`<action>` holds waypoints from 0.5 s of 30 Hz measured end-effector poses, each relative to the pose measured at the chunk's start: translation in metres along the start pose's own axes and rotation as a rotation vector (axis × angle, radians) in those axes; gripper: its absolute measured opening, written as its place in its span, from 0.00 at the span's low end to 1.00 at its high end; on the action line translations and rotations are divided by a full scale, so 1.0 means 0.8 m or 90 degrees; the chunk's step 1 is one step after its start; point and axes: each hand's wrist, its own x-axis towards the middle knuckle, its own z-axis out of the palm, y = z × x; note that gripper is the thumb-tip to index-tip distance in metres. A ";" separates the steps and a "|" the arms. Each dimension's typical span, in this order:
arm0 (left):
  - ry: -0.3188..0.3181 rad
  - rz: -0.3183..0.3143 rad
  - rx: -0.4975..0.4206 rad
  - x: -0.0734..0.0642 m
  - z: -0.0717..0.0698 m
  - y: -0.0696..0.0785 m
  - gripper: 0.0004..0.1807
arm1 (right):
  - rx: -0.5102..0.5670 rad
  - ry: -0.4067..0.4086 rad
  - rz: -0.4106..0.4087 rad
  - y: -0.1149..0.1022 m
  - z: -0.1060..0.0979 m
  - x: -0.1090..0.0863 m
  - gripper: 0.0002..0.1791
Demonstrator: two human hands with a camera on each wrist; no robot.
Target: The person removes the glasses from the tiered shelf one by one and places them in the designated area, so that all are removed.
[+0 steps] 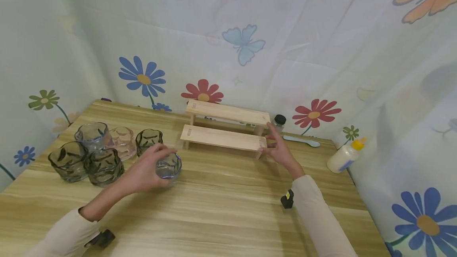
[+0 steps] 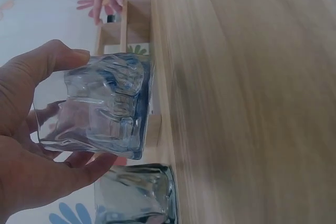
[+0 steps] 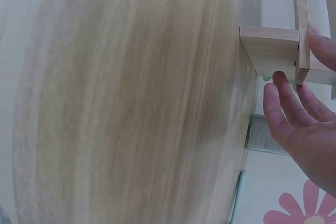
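Note:
My left hand (image 1: 146, 169) grips a clear bluish drinking glass (image 1: 169, 165) with faceted walls, thumb on one side and fingers on the other. In the left wrist view the glass (image 2: 105, 103) is held on its sides, close over the table. At the right end of a two-tier wooden shelf (image 1: 225, 137) is my right hand (image 1: 280, 152), its thumb and fingers spread about the lower board's end. One finger reaches up to the upper board's corner. The right wrist view shows the fingers (image 3: 286, 103) on either side of the board edge (image 3: 303, 61).
Left of the held glass stand a dark glass (image 1: 149, 140), a pink glass (image 1: 123, 142) and several others. A black-capped jar (image 1: 279, 121) and a pale blue spoon-like tool (image 1: 301, 141) lie behind my right hand. A yellow-tipped glue bottle (image 1: 344, 158) leans at the table's right edge.

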 end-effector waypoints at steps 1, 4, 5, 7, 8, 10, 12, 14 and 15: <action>-0.003 -0.004 -0.002 -0.001 -0.002 -0.001 0.45 | -0.001 0.001 0.002 0.000 0.000 0.000 0.53; -0.006 -0.013 -0.003 -0.005 -0.005 -0.005 0.44 | -0.007 0.002 0.013 -0.001 0.000 0.000 0.53; -0.005 -0.016 0.001 -0.006 -0.006 -0.007 0.44 | -0.007 0.002 0.016 -0.001 0.000 0.000 0.53; -0.002 -0.016 0.004 -0.009 -0.008 -0.010 0.44 | -0.006 0.002 0.022 -0.001 0.001 0.000 0.53; 0.000 -0.015 0.003 -0.009 -0.009 -0.011 0.44 | -0.006 0.001 0.024 -0.001 0.001 0.000 0.53; 0.000 -0.018 0.005 -0.011 -0.010 -0.014 0.44 | -0.003 0.002 0.024 -0.001 0.001 0.001 0.53; 0.002 -0.017 0.007 -0.013 -0.013 -0.017 0.44 | -0.002 0.002 0.021 -0.001 0.001 0.001 0.53; -0.001 -0.029 0.010 -0.015 -0.015 -0.019 0.44 | -0.001 0.002 0.017 -0.001 0.001 0.001 0.53; -0.001 -0.035 0.015 -0.016 -0.017 -0.020 0.44 | -0.001 0.002 0.015 -0.001 0.001 0.001 0.53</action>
